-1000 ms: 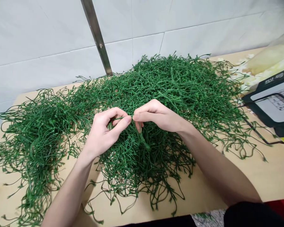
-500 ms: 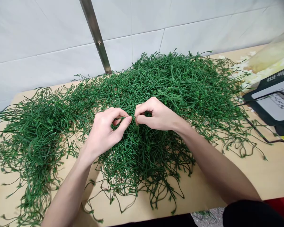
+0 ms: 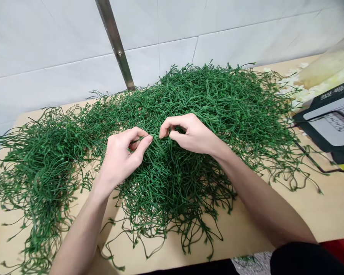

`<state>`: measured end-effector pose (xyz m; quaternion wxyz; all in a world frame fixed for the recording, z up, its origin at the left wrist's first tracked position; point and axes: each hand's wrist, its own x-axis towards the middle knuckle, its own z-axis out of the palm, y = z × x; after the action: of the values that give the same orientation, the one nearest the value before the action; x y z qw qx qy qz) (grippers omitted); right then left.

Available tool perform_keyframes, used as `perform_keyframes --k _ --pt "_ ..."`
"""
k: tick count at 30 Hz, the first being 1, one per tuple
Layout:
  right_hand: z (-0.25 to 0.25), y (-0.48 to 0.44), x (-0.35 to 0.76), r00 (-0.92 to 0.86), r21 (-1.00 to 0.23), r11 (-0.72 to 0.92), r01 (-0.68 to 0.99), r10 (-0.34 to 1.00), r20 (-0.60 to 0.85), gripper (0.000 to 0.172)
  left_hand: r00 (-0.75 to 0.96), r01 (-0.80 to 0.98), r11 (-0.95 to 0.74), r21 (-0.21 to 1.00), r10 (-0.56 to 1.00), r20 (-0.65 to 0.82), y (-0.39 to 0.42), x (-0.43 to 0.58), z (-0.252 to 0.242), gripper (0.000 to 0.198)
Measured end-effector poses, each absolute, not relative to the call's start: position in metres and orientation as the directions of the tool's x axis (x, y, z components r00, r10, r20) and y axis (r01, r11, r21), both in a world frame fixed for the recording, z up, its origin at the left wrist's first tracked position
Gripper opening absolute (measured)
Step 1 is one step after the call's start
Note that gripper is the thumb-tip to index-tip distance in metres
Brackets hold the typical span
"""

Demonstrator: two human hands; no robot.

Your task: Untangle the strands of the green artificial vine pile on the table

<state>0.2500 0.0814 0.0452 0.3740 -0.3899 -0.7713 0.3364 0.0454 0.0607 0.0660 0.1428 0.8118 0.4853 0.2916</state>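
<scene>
A big tangled heap of thin green plastic plant stems (image 3: 218, 107) covers the wooden table (image 3: 318, 214). Both my hands work at the middle of the heap. My left hand (image 3: 122, 156) pinches a thin green stem between thumb and forefinger. My right hand (image 3: 189, 133) is curled in a pinch just to the right, its fingertips on the same strand or one beside it; I cannot tell which. A small gap separates the two hands.
A slanted metal bar (image 3: 114, 42) leans against the white tiled wall behind the heap. At the right edge lie a dark box with a white label (image 3: 329, 122), a black cable (image 3: 312, 160), and a clear bag with pale bits (image 3: 326, 72).
Both hands have drawn slightly apart and moved a little up the heap; the right hand curled from straight fingers into a tighter pinch.
</scene>
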Motion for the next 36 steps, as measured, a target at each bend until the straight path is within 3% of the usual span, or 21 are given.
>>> perform_keyframes --k 3,7,14,17,20,23,26,30,36 --pt "0.048 0.078 0.246 -0.383 -0.822 0.485 0.3 0.85 0.362 0.015 0.353 0.692 -0.495 0.526 0.867 0.352 0.059 0.048 0.066 0.017" --pt "0.047 0.075 0.241 -0.431 -0.806 0.528 0.267 0.813 0.391 0.025 0.363 0.674 -0.507 0.538 0.861 0.356 0.059 0.049 0.067 0.016" --pt "0.049 0.078 0.25 -0.427 -0.769 0.544 0.334 0.815 0.391 0.019 0.417 0.675 -0.533 0.51 0.846 0.332 0.058 0.046 0.069 0.01" --pt "0.048 0.077 0.251 -0.472 -0.629 0.647 0.432 0.756 0.453 0.017 0.452 0.671 -0.572 0.472 0.82 0.351 0.057 0.047 0.069 0.012" --pt "0.043 0.077 0.249 -0.519 -0.374 0.725 0.578 0.681 0.517 0.027 0.434 0.679 -0.565 0.47 0.824 0.364 0.056 0.049 0.068 0.014" --pt "0.037 0.077 0.245 -0.539 -0.087 0.697 0.712 0.621 0.569 0.034 0.369 0.706 -0.52 0.482 0.85 0.377 0.056 0.051 0.065 0.016" --pt "0.035 0.077 0.243 -0.592 0.118 0.665 0.738 0.553 0.587 0.031 0.326 0.723 -0.487 0.489 0.865 0.381 0.057 0.051 0.062 0.017" --pt "0.036 0.076 0.242 -0.614 0.26 0.622 0.739 0.463 0.639 0.028 0.316 0.719 -0.472 0.51 0.876 0.365 0.056 0.051 0.061 0.019" --pt "0.036 0.076 0.242 -0.633 0.317 0.631 0.709 0.369 0.681 0.028 0.296 0.707 -0.443 0.552 0.893 0.338 0.054 0.054 0.063 0.02"
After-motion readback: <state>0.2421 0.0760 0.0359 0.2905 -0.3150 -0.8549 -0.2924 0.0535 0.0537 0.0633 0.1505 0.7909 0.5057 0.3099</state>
